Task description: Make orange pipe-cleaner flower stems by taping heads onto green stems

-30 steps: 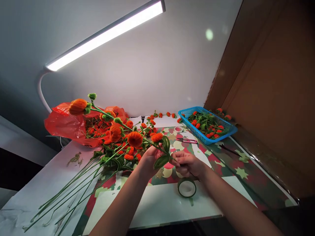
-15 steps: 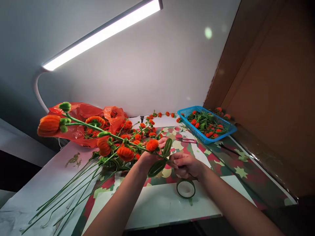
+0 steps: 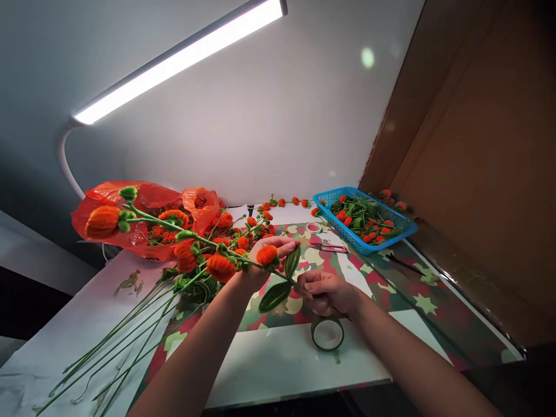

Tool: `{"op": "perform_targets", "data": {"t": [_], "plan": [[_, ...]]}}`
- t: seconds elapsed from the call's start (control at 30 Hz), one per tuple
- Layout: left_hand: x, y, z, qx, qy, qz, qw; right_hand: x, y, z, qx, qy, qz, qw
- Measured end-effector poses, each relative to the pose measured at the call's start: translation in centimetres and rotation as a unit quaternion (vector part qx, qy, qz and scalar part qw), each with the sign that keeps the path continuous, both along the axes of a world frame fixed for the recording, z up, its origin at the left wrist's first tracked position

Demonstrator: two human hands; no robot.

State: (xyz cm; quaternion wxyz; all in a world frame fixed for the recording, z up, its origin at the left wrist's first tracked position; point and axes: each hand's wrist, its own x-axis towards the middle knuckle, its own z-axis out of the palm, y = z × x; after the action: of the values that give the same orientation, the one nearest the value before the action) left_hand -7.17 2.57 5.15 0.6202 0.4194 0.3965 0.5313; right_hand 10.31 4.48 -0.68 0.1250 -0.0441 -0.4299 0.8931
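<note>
A long green stem with orange fuzzy pipe-cleaner flowers [image 3: 220,267] slants from the upper left down to my right hand [image 3: 325,291]. That hand is closed, its thumb and fingers pinching the lower stem just below two green leaves [image 3: 275,296]. Behind the stem, my left hand [image 3: 268,259] has its fingers stretched out toward the tip of the upper leaf [image 3: 292,262]. An orange bloom hides part of this hand, and whether it touches the leaf is unclear. Below my right hand, a roll of green tape [image 3: 328,335] rests on the white board [image 3: 278,365].
At the left lie more flower stems [image 3: 130,341] and a red plastic bag [image 3: 125,194] of blooms. A blue basket [image 3: 369,249] holds flowers at the back right. Pink-handled snips [image 3: 329,248] and a small white roll [image 3: 313,228] sit mid-table. A lit lamp [image 3: 182,61] hangs above.
My left hand has moved up toward the upper leaf's tip, its fingers now more visible. The flower stem's far end has shifted slightly right and down. My right hand keeps its hold.
</note>
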Motion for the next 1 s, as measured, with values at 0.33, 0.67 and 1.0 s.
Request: {"op": "perform_targets", "data": {"t": [0.33, 0.67, 1.0], "plan": [[1.3, 1.4, -0.3, 0.026, 0.049, -0.249, 0.967, -0.3, 0.0, -0.5, -0.029, -0.007, 0.011, 0.999], [0.1, 1.5, -2.7, 0.097, -0.041, 0.119, 0.987, -0.2, 0.2, -0.2, -0.033, 0.007, -0.044, 0.998], [2.0, -3.5, -3.9, 0.127, -0.021, 0.163, 0.978, -0.5, -0.4, 0.8, -0.042, 0.008, -0.107, 0.993]]}}
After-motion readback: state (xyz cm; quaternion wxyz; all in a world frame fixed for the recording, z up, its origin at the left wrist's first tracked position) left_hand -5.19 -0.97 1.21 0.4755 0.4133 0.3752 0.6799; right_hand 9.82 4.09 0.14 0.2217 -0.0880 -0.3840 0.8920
